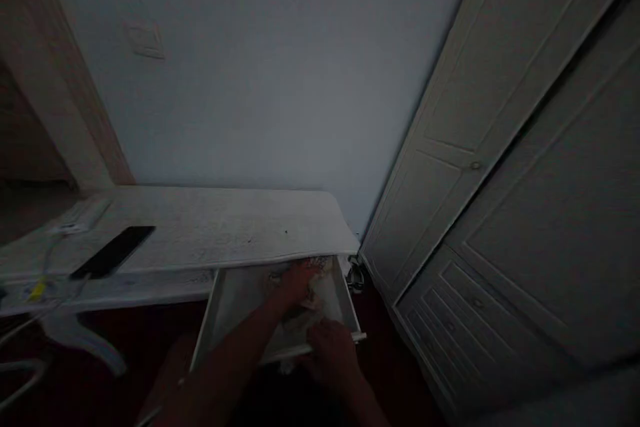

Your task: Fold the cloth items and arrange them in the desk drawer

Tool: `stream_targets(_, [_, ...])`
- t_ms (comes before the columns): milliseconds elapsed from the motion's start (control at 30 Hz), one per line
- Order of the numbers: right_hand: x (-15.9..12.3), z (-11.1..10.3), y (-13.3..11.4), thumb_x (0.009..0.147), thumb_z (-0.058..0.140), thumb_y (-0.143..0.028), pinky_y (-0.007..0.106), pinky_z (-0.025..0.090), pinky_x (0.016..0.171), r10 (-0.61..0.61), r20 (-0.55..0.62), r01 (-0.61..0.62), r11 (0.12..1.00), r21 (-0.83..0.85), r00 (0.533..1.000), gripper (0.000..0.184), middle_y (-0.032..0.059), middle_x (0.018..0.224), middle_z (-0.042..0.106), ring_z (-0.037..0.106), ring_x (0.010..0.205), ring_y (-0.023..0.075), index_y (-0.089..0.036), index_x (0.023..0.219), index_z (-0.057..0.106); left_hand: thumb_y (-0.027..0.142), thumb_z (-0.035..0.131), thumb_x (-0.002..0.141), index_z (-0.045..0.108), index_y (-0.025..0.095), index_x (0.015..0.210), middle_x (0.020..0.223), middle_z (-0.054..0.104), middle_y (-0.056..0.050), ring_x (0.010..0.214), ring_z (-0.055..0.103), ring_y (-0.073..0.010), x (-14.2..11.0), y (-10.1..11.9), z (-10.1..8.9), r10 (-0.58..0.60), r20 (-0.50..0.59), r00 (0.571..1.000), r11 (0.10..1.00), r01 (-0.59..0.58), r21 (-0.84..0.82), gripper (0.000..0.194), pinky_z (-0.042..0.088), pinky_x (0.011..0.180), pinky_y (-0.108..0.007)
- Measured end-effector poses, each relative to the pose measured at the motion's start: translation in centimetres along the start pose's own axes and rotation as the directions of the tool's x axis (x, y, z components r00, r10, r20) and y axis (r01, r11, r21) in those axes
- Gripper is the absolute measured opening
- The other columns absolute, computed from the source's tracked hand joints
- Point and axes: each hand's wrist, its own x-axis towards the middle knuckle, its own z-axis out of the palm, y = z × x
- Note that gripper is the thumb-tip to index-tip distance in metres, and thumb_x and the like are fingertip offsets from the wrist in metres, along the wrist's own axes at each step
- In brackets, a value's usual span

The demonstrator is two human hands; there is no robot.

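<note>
Dim light, one head view. I have a drawer (233, 297) pulled out under the right part of a white surface (215, 217), its inside pale and mostly bare on the left.

Left hand (300, 279): deep in the drawer, toward the back right, palm down over a pale, crumpled bundle (311, 299). The fingers run into shadow; I cannot tell how far they are spread or whether they grip the bundle or only rest on it. What the bundle is, I cannot make out.

Right hand (327, 335): at the front edge of the drawer, right of its middle, fingers bent inward. Whether they grip the rim or just lie against it is too dark to tell.

The work in hand, as I judge it: sorting through the drawer. To do it well, I would let the right hand brace the front so the drawer does not slide or tip, and have the left gather the bundle from beneath, since loose, soft-looking stuff would probably trail if pinched by one corner. Any lift should come forward first, clear of the surface's overhanging edge, where knuckles could knock.

Well to the left, a dark phone (114, 252) lies on the surface, out of the way of both arms.
</note>
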Motion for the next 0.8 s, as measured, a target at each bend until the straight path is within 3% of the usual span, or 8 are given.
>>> stream_targets(100, [0.1,0.1,-0.2,0.088,0.075,-0.06,0.039,0.048,0.088,0.012,0.024,-0.011,1.0,-0.027,1.0,0.039,0.0046,0.104,0.076,0.068,0.102,0.0286,-0.025,0.103,0.065,0.019,0.07,0.087,0.06,0.029,0.148,0.164,0.048,-0.014,0.145,0.049,-0.0423,0.1,2.7,0.5,0.102,0.028,0.994,0.995,-0.102,0.0,0.062,0.05,0.11,-0.056])
stream_targets(167, [0.1,0.0,-0.4,0.087,0.077,-0.058,0.039,0.048,0.088,0.014,0.03,-0.013,0.999,-0.032,0.999,0.039,0.005,0.108,0.076,0.067,0.104,0.0288,-0.025,0.106,0.065,0.019,0.064,0.092,0.066,0.029,0.141,0.16,0.053,-0.013,0.144,0.049,-0.0412,-0.7,3.4,0.7,0.189,0.052,0.981,0.982,-0.19,0.0,0.05,0.051,0.107,-0.054])
stream_targets(233, [0.1,-0.2,-0.5,0.088,0.077,-0.056,0.038,0.047,0.09,0.004,0.025,-0.004,1.0,-0.017,1.0,0.041,0.0052,0.115,0.075,0.066,0.107,0.0282,-0.026,0.113,0.065,0.02,0.06,0.095,0.071,0.03,0.132,0.153,0.059,-0.01,0.141,0.051,-0.0389,-1.9,3.1,0.6,0.281,0.083,0.956,0.959,-0.282,-0.005,0.04,0.052,0.105,-0.051])
stream_targets(333, [0.0,-0.3,-0.5,0.091,0.074,-0.056,0.037,0.046,0.087,0.004,-0.001,-0.004,1.0,0.003,1.0,0.038,0.0047,0.111,0.075,0.066,0.105,0.0272,-0.027,0.113,0.064,0.028,0.069,0.091,0.076,0.03,0.12,0.144,0.066,-0.008,0.131,0.056,-0.0379,-4.0,1.7,0.6,0.37,0.135,0.919,0.929,-0.37,-0.023,0.03,0.052,0.101,-0.049])
stream_targets(433, [0.0,-0.1,-0.4,0.093,0.073,-0.055,0.037,0.044,0.085,0.01,-0.031,-0.009,1.0,0.017,0.999,0.034,0.0047,0.107,0.075,0.066,0.101,0.0272,-0.026,0.109,0.065,0.032,0.078,0.082,0.079,0.029,0.107,0.127,0.074,-0.007,0.119,0.062,-0.0357,-5.7,0.3,0.6,0.377,0.167,0.911,0.926,-0.375,-0.046,0.024,0.051,0.101,-0.048])
stream_targets(567, [0.1,-0.2,-0.4,0.094,0.072,-0.056,0.038,0.043,0.093,0.012,-0.015,-0.011,0.999,0.049,1.0,0.034,0.0039,0.115,0.076,0.066,0.108,0.0276,-0.027,0.112,0.065,0.021,0.08,0.077,0.082,0.033,0.097,0.106,0.08,0.002,0.106,0.067,-0.0247,-8.1,-2.1,0.1,0.363,0.201,0.91,0.931,-0.347,-0.109,0.023,0.05,0.101,-0.037])
stream_targets(667, [0.2,-0.6,-0.6,0.095,0.07,-0.058,0.038,0.043,0.095,0.051,0.041,-0.052,0.998,0.028,0.998,0.036,0.0045,0.119,0.075,0.065,0.113,0.0282,-0.028,0.113,0.067,0.01,0.078,0.072,0.084,0.033,0.096,0.1,0.08,0.004,0.1,0.069,-0.0213,-9.9,-4.4,-1.0,0.322,0.237,0.917,0.945,-0.296,-0.138,0.034,0.052,0.096,-0.031])
stream_targets(800, [0.6,-1.5,-1.0,0.093,0.071,-0.061,0.037,0.043,0.088,0.085,0.133,-0.086,0.996,0.007,0.987,0.036,0.0036,0.111,0.075,0.065,0.105,0.0277,-0.028,0.107,0.068,0.004,0.076,0.066,0.085,0.031,0.094,0.104,0.078,0.002,0.103,0.07,-0.0219,-11.2,-7.0,-2.6,0.216,0.277,0.936,0.975,-0.19,-0.119,0.04,0.053,0.093,-0.029])
